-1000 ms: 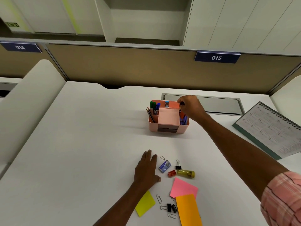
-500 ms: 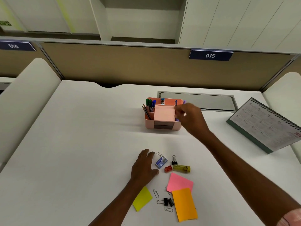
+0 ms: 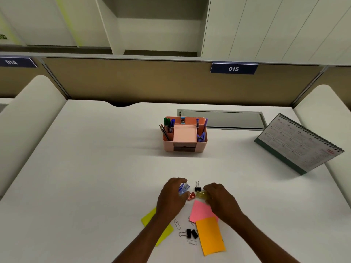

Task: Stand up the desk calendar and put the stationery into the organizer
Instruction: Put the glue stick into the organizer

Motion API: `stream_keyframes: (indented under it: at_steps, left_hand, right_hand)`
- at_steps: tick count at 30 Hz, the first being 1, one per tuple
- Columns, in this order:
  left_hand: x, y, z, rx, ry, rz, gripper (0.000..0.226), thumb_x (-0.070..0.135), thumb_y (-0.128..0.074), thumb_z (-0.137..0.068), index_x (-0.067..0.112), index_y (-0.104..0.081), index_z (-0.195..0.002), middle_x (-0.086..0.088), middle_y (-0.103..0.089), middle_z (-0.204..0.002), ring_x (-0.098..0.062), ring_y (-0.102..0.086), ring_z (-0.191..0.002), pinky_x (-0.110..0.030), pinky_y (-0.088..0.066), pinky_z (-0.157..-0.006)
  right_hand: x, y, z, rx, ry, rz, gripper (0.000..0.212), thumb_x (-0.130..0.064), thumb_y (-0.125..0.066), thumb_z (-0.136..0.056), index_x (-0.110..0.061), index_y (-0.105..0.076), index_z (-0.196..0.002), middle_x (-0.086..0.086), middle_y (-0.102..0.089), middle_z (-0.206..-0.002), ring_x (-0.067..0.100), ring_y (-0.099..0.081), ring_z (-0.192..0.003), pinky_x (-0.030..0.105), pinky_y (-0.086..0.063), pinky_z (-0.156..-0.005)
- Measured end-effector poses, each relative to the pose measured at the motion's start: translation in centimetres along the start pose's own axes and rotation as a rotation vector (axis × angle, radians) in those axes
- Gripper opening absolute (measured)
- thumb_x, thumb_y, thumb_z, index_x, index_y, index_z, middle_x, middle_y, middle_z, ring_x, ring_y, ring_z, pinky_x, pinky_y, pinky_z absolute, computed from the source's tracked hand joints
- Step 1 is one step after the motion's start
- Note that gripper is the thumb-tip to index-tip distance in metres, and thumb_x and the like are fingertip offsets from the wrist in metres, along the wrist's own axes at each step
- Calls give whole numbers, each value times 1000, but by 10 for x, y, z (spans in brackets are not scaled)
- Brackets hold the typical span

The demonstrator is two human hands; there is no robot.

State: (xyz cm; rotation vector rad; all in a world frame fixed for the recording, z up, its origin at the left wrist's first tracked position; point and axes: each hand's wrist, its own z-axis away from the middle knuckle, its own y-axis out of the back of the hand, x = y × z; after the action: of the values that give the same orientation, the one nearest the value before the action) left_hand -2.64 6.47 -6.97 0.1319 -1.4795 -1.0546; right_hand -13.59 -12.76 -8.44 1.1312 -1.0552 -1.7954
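Two grasps low over the near tabletop (image 3: 95,168).
Left hand (image 3: 171,199) fingers curl round a blue box (image 3: 184,188); right hand (image 3: 223,199) fingers pinch a yellow tube (image 3: 201,194), with a clip (image 3: 197,186) between them. Notes (image 3: 201,210) lie just nearer. The organizer (image 3: 185,146) stands behind, the calendar (image 3: 298,143) propped far right.

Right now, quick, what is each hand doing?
Left hand: grips the small blue box.
Right hand: pinches the yellow tube.

Even soft light, faint shadows, warped edges
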Motion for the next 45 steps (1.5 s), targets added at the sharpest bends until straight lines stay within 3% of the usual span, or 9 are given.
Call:
stream_keyframes:
  at_steps: [6,10,12,17,20,33,37,41,45]
  left_hand:
    - [15,2,-1,25,7,71,27,33,-73,-93,27,-71,-120,16,-69,-118,-3,-61,-109,-25,-51,-96]
    - [27,8,-4,24,161,330,14,30,-73,-92,26,-78,-104,12,-78,-97,-3,-71,-94,-27,-57,-88]
    - [36,12,-8,-30,267,545,13,33,-71,-94,25,-80,-99,6,-79,-89,-12,-75,-89,-33,-61,-84]
    - [52,29,-29,-23,384,880,24,32,-71,-97,14,-75,-113,-7,-80,-97,-25,-78,-90,-40,-64,-86]
    - [55,41,-45,32,401,954,22,25,-68,-99,11,-74,-114,-11,-80,-99,-25,-79,-89,-41,-63,-87]
    - [65,76,-99,93,386,898,28,29,-60,-103,14,-69,-124,-6,-75,-115,-24,-74,-103,-32,-64,-77]
    - [68,79,-114,111,406,806,29,32,-56,-105,21,-66,-130,-3,-72,-121,-24,-72,-104,-36,-64,-80]
    - [68,80,-121,131,397,704,34,33,-53,-106,23,-60,-139,0,-66,-125,-20,-71,-99,-35,-62,-79]
    - [65,81,-123,103,399,688,34,36,-51,-107,25,-60,-138,1,-65,-119,-18,-72,-89,-29,-61,-70]
  right_hand:
    - [-1,1,3,99,-29,-75,30,-19,-61,-92,-30,-60,-119,-8,-63,-113,16,-57,-107,32,-54,-75]
    - [-19,26,3,144,-82,-468,29,-22,-78,-87,-32,-65,-111,-14,-69,-96,3,-65,-86,16,-51,-72]
    - [-33,42,0,173,-67,-625,31,-23,-82,-85,-31,-65,-110,-11,-73,-90,4,-69,-83,18,-56,-72]
    - [-62,68,-15,206,21,-805,36,-18,-83,-84,-29,-65,-114,-8,-75,-94,10,-73,-89,32,-63,-74]
    - [-75,80,-30,225,23,-784,41,-21,-85,-81,-28,-68,-118,-15,-73,-102,1,-70,-93,20,-60,-77]
    - [-106,113,-115,355,11,-631,29,-18,-69,-97,-10,-72,-124,5,-76,-112,4,-62,-85,9,-46,-77]
    - [-104,110,-147,377,-40,-567,29,-24,-65,-100,-9,-73,-123,8,-76,-115,21,-68,-99,30,-53,-96]
    - [-104,106,-177,329,-137,-463,35,-22,-64,-100,-5,-68,-131,11,-72,-124,29,-67,-112,33,-49,-100]
    - [-107,103,-194,310,-148,-394,29,-21,-60,-103,-8,-68,-127,10,-72,-119,26,-67,-105,24,-43,-88]
